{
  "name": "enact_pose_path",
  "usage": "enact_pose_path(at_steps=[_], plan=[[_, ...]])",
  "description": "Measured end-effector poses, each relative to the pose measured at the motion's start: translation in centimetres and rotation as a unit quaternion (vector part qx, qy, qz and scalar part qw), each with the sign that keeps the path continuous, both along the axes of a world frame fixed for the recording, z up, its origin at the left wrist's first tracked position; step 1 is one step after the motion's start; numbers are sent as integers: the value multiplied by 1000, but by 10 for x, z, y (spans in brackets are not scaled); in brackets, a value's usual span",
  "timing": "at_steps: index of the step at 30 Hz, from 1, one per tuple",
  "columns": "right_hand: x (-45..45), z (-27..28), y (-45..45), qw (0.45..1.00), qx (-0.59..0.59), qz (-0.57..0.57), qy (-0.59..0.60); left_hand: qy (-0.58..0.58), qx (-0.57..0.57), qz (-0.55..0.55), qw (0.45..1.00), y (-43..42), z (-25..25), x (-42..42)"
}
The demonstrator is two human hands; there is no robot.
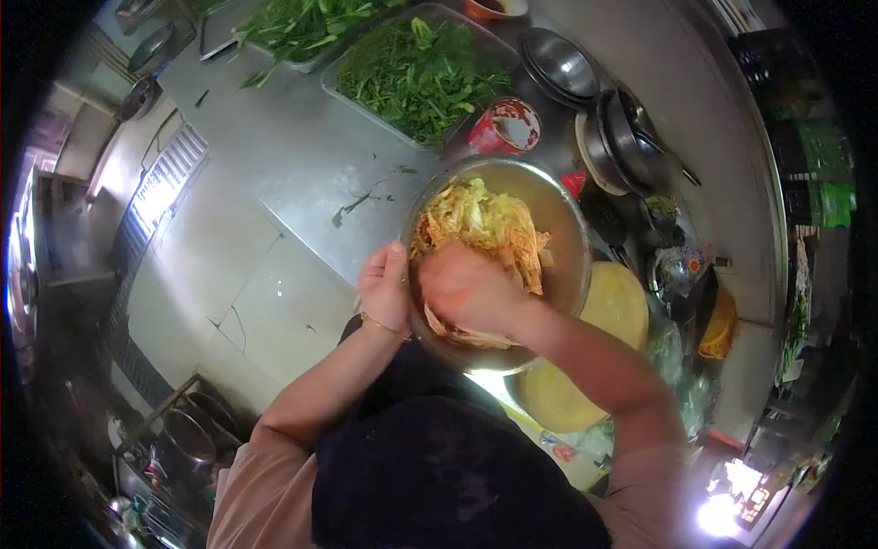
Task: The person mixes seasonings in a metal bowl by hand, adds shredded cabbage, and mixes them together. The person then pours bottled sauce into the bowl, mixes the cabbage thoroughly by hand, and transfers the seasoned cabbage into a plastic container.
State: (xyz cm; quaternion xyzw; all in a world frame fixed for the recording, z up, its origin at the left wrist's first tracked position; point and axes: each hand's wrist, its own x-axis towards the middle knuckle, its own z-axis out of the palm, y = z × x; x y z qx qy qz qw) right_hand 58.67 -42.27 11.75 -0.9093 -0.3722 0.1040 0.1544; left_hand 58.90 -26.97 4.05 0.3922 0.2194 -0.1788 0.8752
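A large metal bowl [572,261] stands at the table's edge in front of me. In it lies a heap of cabbage leaves [485,215], pale green to yellow and coated with an orange-red seasoning. My left hand [386,284] grips the bowl's left rim, thumb uppermost and fingers partly hidden against the side. Down inside the bowl, my right hand [462,285] presses into the leaves; it is smeared by motion and its fingertips are buried, so their grip does not show.
Behind the bowl are a red tub [508,126] with residue inside and a clear bin of cut greens [412,78]. Dark metal bowls [560,66] and pans [626,137] stand at the back right. A round yellowish board [617,306] lies right of the bowl, near plastic bags.
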Motion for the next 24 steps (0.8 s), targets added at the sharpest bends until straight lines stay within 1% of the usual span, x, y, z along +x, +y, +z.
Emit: enact_pose_path(at_steps=[1,2,3,6,7,8,9,10,11,13,15,18,20,21,22,24], plan=[[-1,-12,12,991,-110,57,49,-10,5,-4,1000,1,-4,-1],[-1,-23,23,965,-210,121,99,0,14,9,1000,0,6,0],[2,-49,28,970,-215,63,92,0,11,7,1000,1,4,-1],[4,-188,5,966,-233,-94,54,-3,-9,6,1000,1,2,0],[17,-151,14,935,-342,-62,63,-6,-21,6,1000,-1,6,0],[26,-93,26,895,-439,-1,78,-6,-31,7,999,-1,8,0],[29,-59,29,868,-486,32,93,-9,-25,2,1000,1,6,0],[28,-40,23,869,-485,38,94,-11,-20,-4,1000,2,2,0],[24,-25,13,884,-459,26,87,-13,-16,-10,1000,1,1,0],[3,-30,-29,950,-309,-46,32,-13,-27,-14,999,0,5,1],[-18,-14,-59,981,-152,-121,-27,-4,-31,-15,999,0,8,1],[-45,-24,-100,977,-54,-185,-87,14,-20,-12,1000,1,9,2],[-55,-31,-105,961,21,-257,-105,18,-2,-13,1000,-1,9,2],[-59,-36,-108,948,59,-293,-113,15,-6,-13,1000,-1,9,1],[-60,-41,-108,939,31,-322,-119,12,-9,-12,1000,0,9,1],[-58,-52,-105,887,91,-447,-76,4,-18,-13,1000,0,10,1]])
